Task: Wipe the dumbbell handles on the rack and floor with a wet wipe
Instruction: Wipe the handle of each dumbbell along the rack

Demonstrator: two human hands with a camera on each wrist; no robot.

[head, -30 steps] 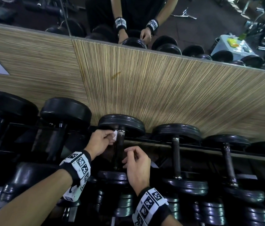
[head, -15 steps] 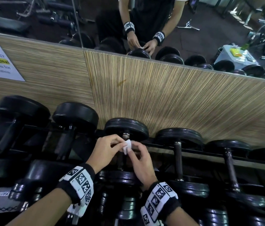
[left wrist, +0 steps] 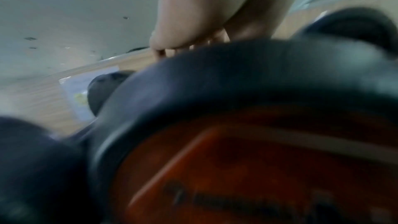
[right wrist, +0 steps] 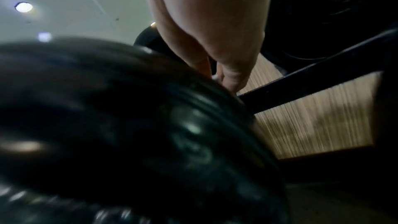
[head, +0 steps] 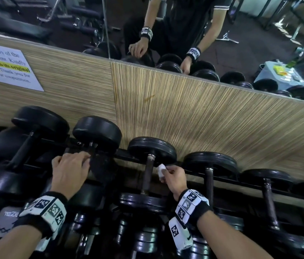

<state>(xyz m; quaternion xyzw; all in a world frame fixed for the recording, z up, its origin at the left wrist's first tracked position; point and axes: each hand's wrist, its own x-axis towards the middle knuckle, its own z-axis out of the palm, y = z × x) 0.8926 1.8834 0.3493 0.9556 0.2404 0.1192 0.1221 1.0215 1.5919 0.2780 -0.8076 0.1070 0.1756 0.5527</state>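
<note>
A row of black dumbbells lies on the rack (head: pixel 227 179) in the head view. My right hand (head: pixel 163 171) pinches a small folded white wet wipe (head: pixel 160 168) just right of the dark handle (head: pixel 148 174) of the middle dumbbell (head: pixel 152 149). My left hand (head: pixel 85 161) is one dumbbell further left, its fingers curled over that dumbbell's handle (head: pixel 96 157) below its round head (head: pixel 97 133). In the blurred wrist views, dumbbell heads hide most of the left hand (left wrist: pixel 185 47) and the right hand (right wrist: pixel 221 77).
A striped wood panel (head: pixel 203 113) backs the rack, with a mirror (head: pixel 166 25) above it and a paper notice (head: pixel 7 66) at the left. More dumbbells (head: pixel 267 200) continue to the right. A lower tier of dumbbells (head: pixel 143 238) sits beneath my wrists.
The wipe went from my left hand to my right. My left hand moved left to the neighbouring dumbbell's handle; my right hand now holds the wipe right of the middle handle.
</note>
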